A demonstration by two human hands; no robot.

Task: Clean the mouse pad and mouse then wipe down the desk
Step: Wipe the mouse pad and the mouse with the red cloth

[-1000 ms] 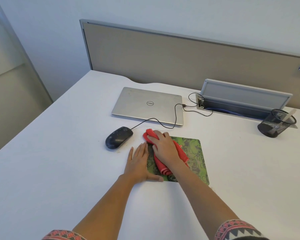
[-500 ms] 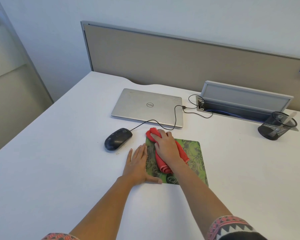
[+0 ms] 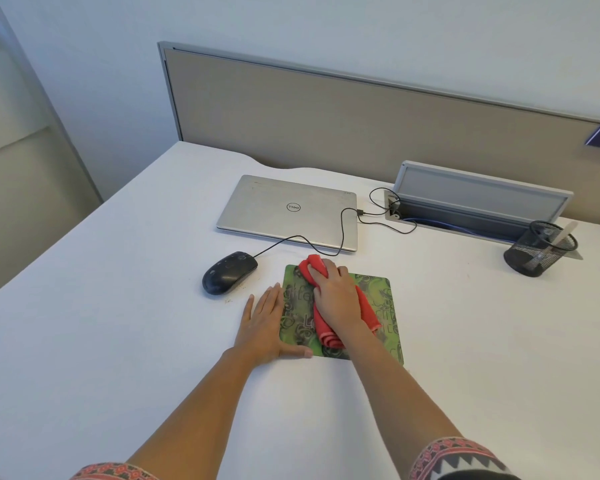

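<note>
Mouse pad (image 3: 386, 296) lies on the worktop (image 3: 118, 306), right of the mouse (image 3: 229, 277); left hand (image 3: 262, 323) pins its left edge, fingers straight and together; right hand (image 3: 336, 299) fingers curl over the red cloth (image 3: 327, 337) on the pad; wipe in overlapping strokes under even pressure, pad pinned.

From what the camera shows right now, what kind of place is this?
Most likely an office workstation: a white desk backed by a beige partition panel, with a closed laptop, a wired mouse and a mesh pen holder.
</note>
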